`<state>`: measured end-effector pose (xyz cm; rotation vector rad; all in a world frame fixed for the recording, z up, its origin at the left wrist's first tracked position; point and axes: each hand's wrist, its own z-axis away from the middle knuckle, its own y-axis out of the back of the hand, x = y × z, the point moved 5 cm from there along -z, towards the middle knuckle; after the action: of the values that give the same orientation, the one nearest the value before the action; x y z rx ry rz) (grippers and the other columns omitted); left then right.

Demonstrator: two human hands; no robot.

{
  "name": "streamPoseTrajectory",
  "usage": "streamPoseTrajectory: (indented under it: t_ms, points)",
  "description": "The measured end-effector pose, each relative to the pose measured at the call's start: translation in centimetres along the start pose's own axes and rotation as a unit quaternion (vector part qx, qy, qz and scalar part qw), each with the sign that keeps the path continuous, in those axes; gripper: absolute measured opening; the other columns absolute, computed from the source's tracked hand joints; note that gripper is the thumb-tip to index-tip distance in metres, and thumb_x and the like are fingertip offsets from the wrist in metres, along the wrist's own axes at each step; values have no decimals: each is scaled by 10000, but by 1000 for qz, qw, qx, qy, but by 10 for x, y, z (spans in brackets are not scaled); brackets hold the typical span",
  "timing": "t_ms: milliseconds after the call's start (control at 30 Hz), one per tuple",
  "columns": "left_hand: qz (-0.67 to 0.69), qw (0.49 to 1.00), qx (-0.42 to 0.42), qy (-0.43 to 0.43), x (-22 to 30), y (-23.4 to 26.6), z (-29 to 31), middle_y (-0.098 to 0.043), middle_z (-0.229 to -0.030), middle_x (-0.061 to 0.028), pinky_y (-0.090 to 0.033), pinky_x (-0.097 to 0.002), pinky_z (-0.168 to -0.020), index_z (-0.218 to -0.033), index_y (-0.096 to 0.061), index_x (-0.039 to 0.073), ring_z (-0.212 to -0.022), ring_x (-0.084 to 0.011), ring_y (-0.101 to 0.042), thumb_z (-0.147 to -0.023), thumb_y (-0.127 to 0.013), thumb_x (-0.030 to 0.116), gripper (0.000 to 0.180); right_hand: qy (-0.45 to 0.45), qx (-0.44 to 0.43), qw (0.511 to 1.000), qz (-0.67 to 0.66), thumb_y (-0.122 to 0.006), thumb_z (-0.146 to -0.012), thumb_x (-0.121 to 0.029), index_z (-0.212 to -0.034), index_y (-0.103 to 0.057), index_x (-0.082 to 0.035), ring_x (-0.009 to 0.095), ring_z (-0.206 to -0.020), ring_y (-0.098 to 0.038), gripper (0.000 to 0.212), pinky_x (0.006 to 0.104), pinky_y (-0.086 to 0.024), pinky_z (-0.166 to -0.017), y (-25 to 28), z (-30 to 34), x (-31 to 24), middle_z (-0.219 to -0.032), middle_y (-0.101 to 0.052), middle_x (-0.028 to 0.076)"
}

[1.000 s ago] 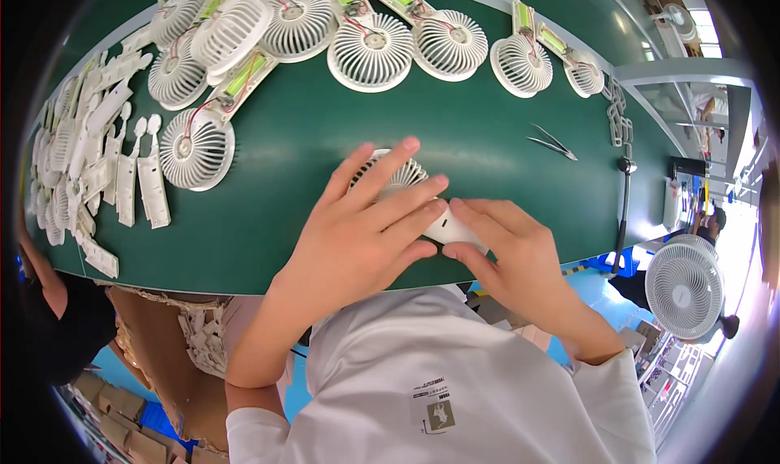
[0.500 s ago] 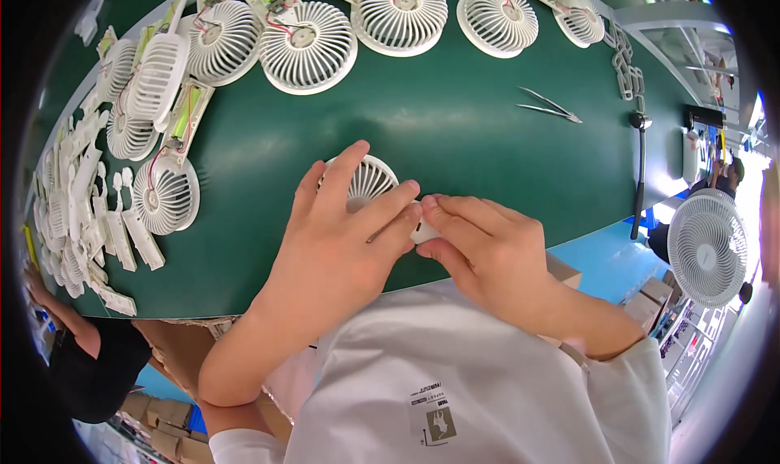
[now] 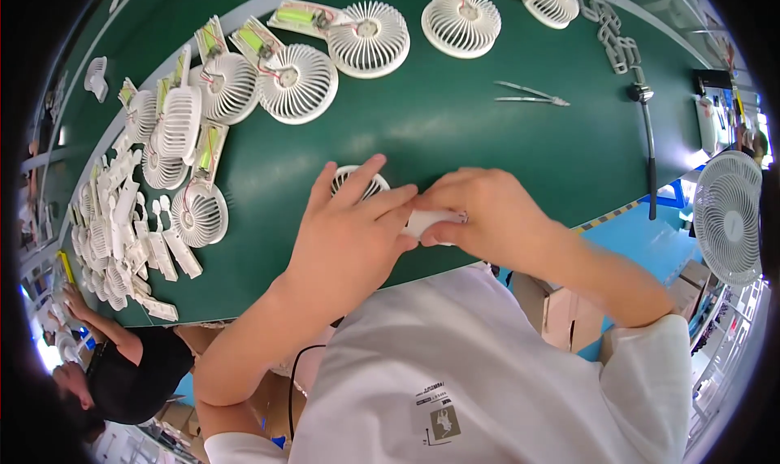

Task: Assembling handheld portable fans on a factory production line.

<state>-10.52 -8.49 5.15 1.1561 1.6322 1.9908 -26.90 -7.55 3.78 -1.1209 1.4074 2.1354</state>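
Observation:
A small white handheld fan (image 3: 375, 188) lies under my hands near the table's front edge. Its round slotted grille shows between the spread fingers of my left hand (image 3: 341, 232), whose thumb and forefinger press on the neck of the fan. Thumb and fingers of my right hand (image 3: 497, 210) pinch the white handle (image 3: 424, 221), which points to the right. The hands almost touch at the fingertips. My left palm covers much of the grille, and my right fingers hide part of the handle.
Opened fan units (image 3: 299, 84) with green cells and red wires line the table's far side. White plastic parts (image 3: 114, 220) pile up at left. Tweezers (image 3: 532, 97), grey loops (image 3: 619, 45) and a black-handled tool (image 3: 652, 163) lie right. Another person (image 3: 134, 366) sits at left; a large fan (image 3: 731, 220) stands right.
The whole view has shifted, with the far-side fans sitting further left. More of the white handle now shows between my hands, and my right hand is turned further over it.

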Motion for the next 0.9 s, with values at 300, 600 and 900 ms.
streamPoseTrajectory:
  t_ms: [300, 600, 900]
  points:
    - [56, 997, 7, -43, -13, 1, -9, -646, -1318, -28, -410, -557, -1064, -1144, -686, 62, -1255, -258, -576, -716, -856, 289, 514, -72, -22, 997, -22, -856, -732, -152, -1036, -724, -64, 269, -930, -640, 343, 372, -537, -784, -3, -2, 8, -959, -696, 81]
    - [173, 942, 234, 166, -14, -11, 49, -500, -1162, -143, -514, -386, -838, -1357, -532, 14, -1042, -298, -559, -528, -1016, 241, 987, 46, 128, 988, -68, -831, -789, -214, -1102, -696, -39, 290, -878, -614, 383, 384, -511, -763, -17, 21, -12, -1008, -670, 103]
    - [161, 951, 224, 140, -5, -14, 68, -498, -1105, -145, -448, -363, -826, -1316, -519, -11, -978, -292, -497, -651, -945, 198, 817, 71, 93, 993, -30, -839, -777, -250, -1084, -733, -53, 251, -823, -686, 379, 343, -502, -671, -30, 15, -9, -981, -742, 66]
